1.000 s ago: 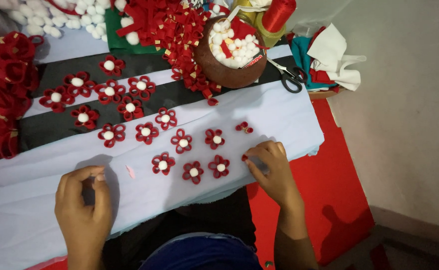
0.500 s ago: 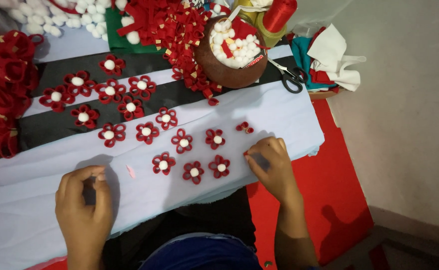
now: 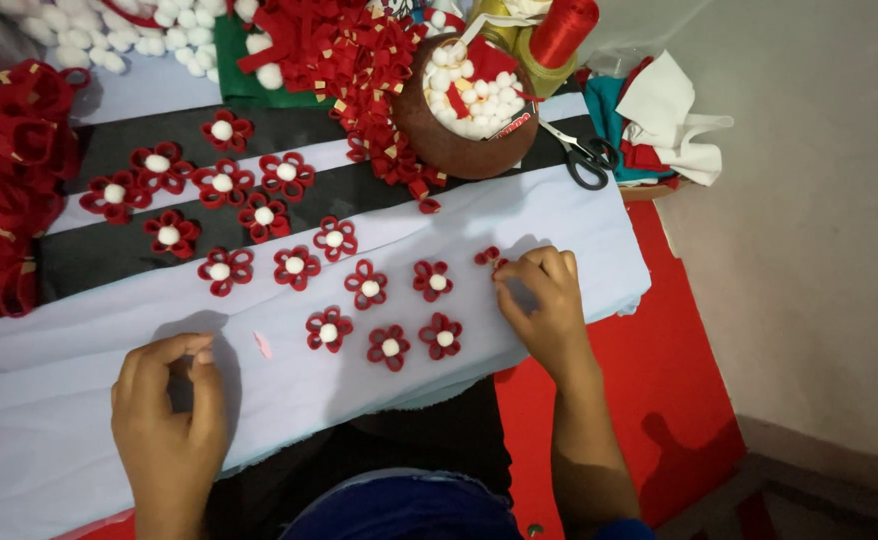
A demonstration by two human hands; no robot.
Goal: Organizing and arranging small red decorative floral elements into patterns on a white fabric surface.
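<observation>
2 hands on a pale cloth strewn with red flowers

Since a second ago the right hand (image 3: pixel 544 305) has barely shifted: it is still curled, fingertips pinching a small red petal piece (image 3: pixel 489 258) that lies on the pale cloth (image 3: pixel 79 370), just right of the red flowers with white centres (image 3: pixel 384 320). The left hand (image 3: pixel 169 400) has closed thumb and forefinger together, though I cannot tell on what; a pink scrap (image 3: pixel 262 345) lies near it. Scissors (image 3: pixel 581 155) and a brown bowl of white balls (image 3: pixel 469 110) sit beyond.
</observation>
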